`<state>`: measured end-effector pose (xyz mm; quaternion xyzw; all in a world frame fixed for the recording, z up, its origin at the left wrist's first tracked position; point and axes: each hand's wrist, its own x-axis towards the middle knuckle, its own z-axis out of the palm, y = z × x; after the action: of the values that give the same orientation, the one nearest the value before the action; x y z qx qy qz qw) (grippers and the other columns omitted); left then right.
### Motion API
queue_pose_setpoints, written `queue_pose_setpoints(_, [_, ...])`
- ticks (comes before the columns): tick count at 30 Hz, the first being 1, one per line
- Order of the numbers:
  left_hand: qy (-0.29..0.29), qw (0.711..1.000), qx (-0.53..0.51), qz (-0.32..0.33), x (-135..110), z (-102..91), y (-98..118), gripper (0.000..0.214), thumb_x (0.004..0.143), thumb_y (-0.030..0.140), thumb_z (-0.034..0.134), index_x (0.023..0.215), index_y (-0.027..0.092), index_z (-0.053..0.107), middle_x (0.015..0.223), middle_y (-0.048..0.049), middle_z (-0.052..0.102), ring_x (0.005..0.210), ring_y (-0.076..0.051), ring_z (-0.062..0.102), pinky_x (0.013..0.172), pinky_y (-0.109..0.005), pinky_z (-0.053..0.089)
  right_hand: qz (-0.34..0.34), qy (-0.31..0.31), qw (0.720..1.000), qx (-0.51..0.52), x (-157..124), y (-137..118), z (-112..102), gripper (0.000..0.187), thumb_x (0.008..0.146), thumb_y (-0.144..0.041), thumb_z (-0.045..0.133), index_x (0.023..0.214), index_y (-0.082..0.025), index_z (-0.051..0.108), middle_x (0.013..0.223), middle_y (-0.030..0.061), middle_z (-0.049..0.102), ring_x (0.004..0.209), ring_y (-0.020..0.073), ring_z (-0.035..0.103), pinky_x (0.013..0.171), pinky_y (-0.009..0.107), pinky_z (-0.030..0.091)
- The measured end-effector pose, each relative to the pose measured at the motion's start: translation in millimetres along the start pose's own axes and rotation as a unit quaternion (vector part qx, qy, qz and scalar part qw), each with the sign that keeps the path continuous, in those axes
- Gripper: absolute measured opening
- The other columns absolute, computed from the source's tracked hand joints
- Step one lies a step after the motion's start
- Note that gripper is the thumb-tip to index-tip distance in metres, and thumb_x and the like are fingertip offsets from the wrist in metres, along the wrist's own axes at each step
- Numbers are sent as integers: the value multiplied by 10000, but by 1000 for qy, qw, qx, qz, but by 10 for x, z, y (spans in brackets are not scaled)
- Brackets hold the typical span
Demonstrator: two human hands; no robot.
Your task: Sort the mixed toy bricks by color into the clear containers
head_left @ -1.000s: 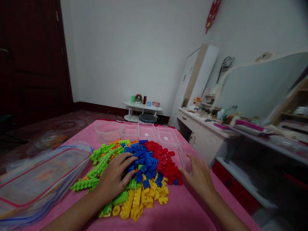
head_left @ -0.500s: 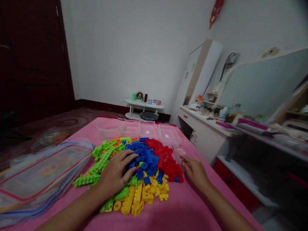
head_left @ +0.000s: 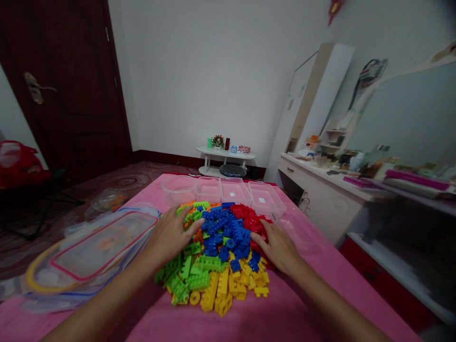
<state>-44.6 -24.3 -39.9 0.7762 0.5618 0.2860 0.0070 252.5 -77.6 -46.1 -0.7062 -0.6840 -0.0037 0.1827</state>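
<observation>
A heap of plastic building bricks lies on the pink tablecloth, roughly grouped by colour. My left hand (head_left: 171, 233) rests against the left side of the heap, over the green bricks (head_left: 199, 273), with thumb and fingers apart. On the other side, my right hand (head_left: 280, 244) lies open along the red bricks (head_left: 245, 216), covering some of them. Between the hands are the blue bricks (head_left: 223, 225). Yellow bricks (head_left: 223, 289) spread toward me at the front, and a few orange bricks (head_left: 215, 207) show at the back.
Clear plastic containers stand behind the heap, a round one (head_left: 179, 190) at the left and a rectangular one (head_left: 266, 197) at the right. Another clear box (head_left: 299, 230) sits right of my right hand. Stacked lids (head_left: 107, 244) lie at the left. A dressing table (head_left: 320, 183) stands beyond the right edge.
My right hand has moved from the clear box onto the red bricks. My left hand has shifted to the heap's outer left edge, and the green bricks sit closer in. The view has turned left.
</observation>
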Motion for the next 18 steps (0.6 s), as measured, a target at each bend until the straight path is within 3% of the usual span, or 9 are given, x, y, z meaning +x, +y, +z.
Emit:
queue_pose_setpoints(3, [-82,995,-44,-47,16,96,-76,740,819,675,334,1332,158,465,1310,-155,514,1230,-299,458,1015,-438,347,35,-12,999,14,133,-90,145,713,834,-670,328,1354,-192,430,1248,155,544,1152,310,506,935,427,379])
queue_pose_setpoints(5, [-98,990,-80,-62,14,148,-82,757,811,689,327,1342,164,456,1324,-151,509,1250,-301,440,1027,-445,329,41,-18,998,52,195,-217,179,682,833,-678,321,1344,-240,433,1274,132,513,1118,292,531,900,408,402])
queue_pose_setpoints(10, [-54,975,-194,-99,85,138,-103,711,843,659,280,1303,159,488,1365,-122,479,1288,-259,400,1080,-435,265,-34,3,992,119,310,-792,148,613,824,-617,437,1307,-241,465,1199,122,541,1139,272,499,934,385,385])
queue_pose_setpoints(15, [-1,962,-262,-72,188,24,-185,653,858,615,306,1286,165,508,1344,-90,508,1273,-232,415,1091,-405,264,-104,-3,982,161,378,-1427,151,616,787,-550,541,1287,-195,479,1215,138,529,1151,281,481,960,417,382])
queue_pose_setpoints(18, [-1,956,-288,-55,208,26,-243,619,847,610,343,1225,173,565,1297,-70,554,1231,-228,460,1081,-385,290,-205,-19,956,207,369,-1591,143,670,756,-516,599,1327,-207,433,1307,112,499,1211,257,447,1001,397,365])
